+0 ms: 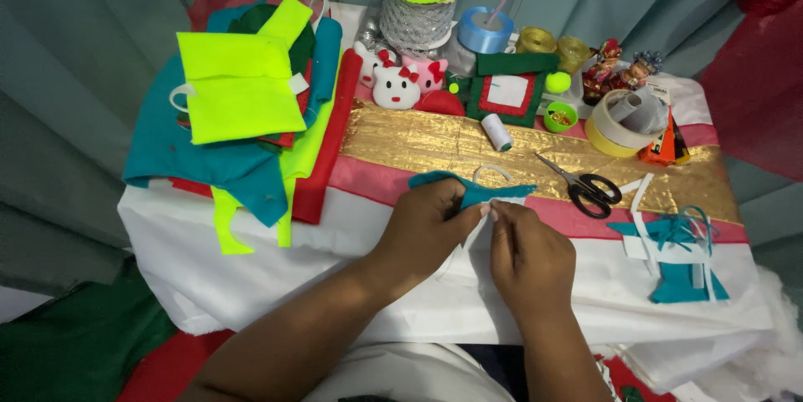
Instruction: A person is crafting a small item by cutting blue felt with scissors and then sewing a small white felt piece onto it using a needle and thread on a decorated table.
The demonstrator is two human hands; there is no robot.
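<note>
Far left of the hands lies a stack of neon yellow, teal and red felt sheets (242, 109). The left hand (427, 222) pinches a small teal felt piece (481, 189); the right hand (527, 251), touching it just beside, grips its lower edge with closed fingertips. Black-handled scissors (585, 189) rest on the surface (276, 276), right of both hands.

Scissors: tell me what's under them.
The scissors lie on a gold cloth strip, handles reaching its pink edge. Whatever lies beneath that cloth is hidden.

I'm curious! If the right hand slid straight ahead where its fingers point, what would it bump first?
Probably the teal felt piece that the right hand already pinches with the left hand; beyond it, the white loop.
</note>
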